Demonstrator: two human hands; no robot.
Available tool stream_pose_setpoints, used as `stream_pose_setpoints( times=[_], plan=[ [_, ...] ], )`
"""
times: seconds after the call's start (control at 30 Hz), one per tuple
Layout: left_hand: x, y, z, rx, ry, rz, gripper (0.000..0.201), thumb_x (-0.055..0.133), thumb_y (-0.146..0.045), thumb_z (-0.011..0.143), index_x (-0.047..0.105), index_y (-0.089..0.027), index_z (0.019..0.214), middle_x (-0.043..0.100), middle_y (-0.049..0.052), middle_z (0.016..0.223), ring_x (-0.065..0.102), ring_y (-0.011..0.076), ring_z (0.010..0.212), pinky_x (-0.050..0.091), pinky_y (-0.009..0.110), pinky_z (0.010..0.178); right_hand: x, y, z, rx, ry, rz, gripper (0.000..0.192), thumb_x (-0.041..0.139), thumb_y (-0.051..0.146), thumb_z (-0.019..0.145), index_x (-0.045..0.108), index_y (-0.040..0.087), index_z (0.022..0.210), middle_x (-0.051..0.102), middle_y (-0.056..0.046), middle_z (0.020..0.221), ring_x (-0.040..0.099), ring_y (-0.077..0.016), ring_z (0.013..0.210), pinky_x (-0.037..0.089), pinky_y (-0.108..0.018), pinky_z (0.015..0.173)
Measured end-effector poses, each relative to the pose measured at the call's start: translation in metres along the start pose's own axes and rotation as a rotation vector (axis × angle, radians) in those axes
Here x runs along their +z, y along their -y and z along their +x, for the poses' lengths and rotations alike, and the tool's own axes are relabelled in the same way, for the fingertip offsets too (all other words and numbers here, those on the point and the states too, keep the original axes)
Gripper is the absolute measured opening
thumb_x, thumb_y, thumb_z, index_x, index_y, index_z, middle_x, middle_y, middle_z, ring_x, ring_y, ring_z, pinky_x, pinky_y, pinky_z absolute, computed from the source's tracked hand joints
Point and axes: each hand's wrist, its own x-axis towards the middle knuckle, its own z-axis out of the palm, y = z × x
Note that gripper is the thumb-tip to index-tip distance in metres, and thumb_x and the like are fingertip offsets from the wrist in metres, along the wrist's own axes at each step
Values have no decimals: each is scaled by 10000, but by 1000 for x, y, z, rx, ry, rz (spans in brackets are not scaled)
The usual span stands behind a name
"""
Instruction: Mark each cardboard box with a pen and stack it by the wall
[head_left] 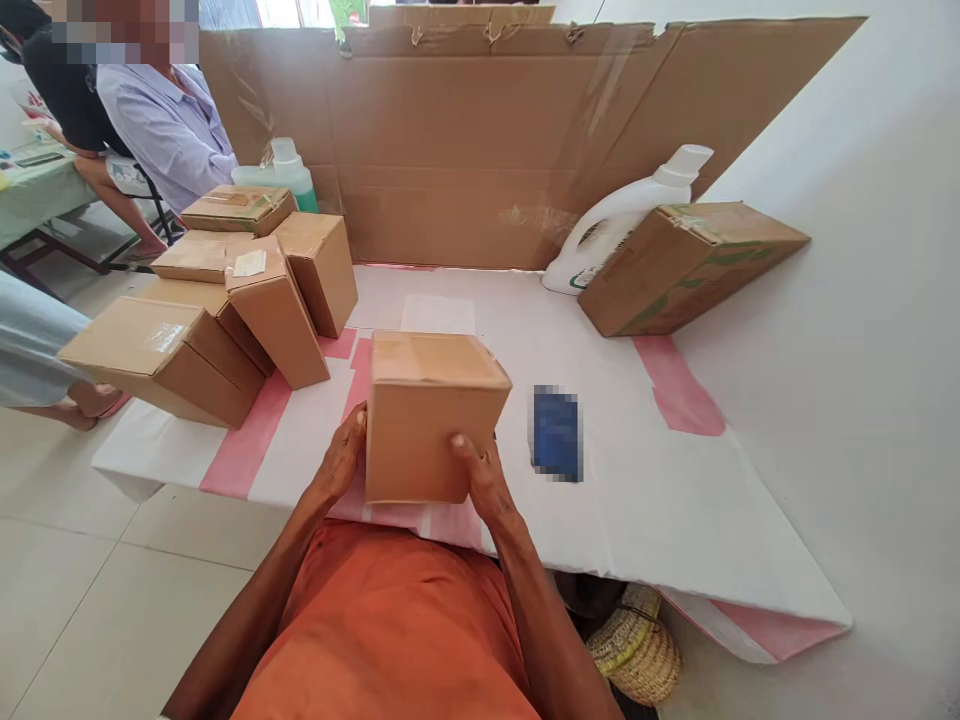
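A closed brown cardboard box is gripped between my two hands at the near side of the table. My left hand presses on its left side, with the fingers partly hidden. On the right, my right hand clasps the box with the thumb on its front face and the other fingers out of sight behind. Just right of the box lies a dark blue flat item, blurred in the picture. Several more cardboard boxes stand and lean together at the table's left end.
A white-and-pink cloth covers the table. A large cardboard panel stands along the back. At the right rear, a white jug is beside a tilted box. A green-liquid bottle, people and a woven basket are nearby.
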Motion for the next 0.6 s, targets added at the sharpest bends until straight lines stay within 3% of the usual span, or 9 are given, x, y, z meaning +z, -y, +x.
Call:
stream_pose_setpoints(
  times=[0.07, 0.17, 0.33, 0.47, 0.6],
  plan=[
    [-4, -13, -5, 7, 2, 1, 657, 478, -738, 998, 738, -219, 1305, 772, 112, 1275, 703, 304, 1203, 564, 457, 1072, -1, -2, 11, 54, -51, 132, 813, 585, 837, 887, 639, 226, 1421, 711, -137, 1425, 680, -373, 1302, 579, -529, 1097],
    [-11, -28, -12, 41, -10, 39, 572, 568, -667, 992, 742, -222, 1306, 755, 105, 1325, 700, 283, 1228, 569, 412, 1056, -1, -6, 33, 177, -64, 222, 839, 496, 890, 887, 705, 205, 1323, 786, -131, 1294, 748, -359, 1182, 650, -492, 958],
    [-12, -23, -17, 8, -88, 31, 631, 559, -672, 993, 729, -173, 1340, 740, 140, 1361, 699, 288, 1233, 556, 424, 1077, 10, -17, 49, 318, -186, 124, 788, 629, 909, 783, 791, 184, 1047, 835, -125, 1088, 784, -335, 990, 655, -432, 821],
    [-12, -14, -13, -37, -131, -32, 676, 541, -674, 1003, 662, -181, 1449, 681, 132, 1484, 596, 298, 1423, 466, 432, 1205, 9, -17, 46, 300, -149, 121, 694, 680, 861, 775, 770, 198, 957, 825, -98, 993, 758, -299, 908, 614, -386, 721],
    [-17, -10, -5, -129, -146, -130, 729, 604, -658, 978, 550, -233, 1568, 673, 119, 1497, 643, 297, 1361, 521, 411, 1130, 1, 8, 39, 156, -114, -29, 615, 714, 807, 801, 735, 200, 898, 797, -69, 965, 708, -260, 884, 570, -336, 689]
  ],
)
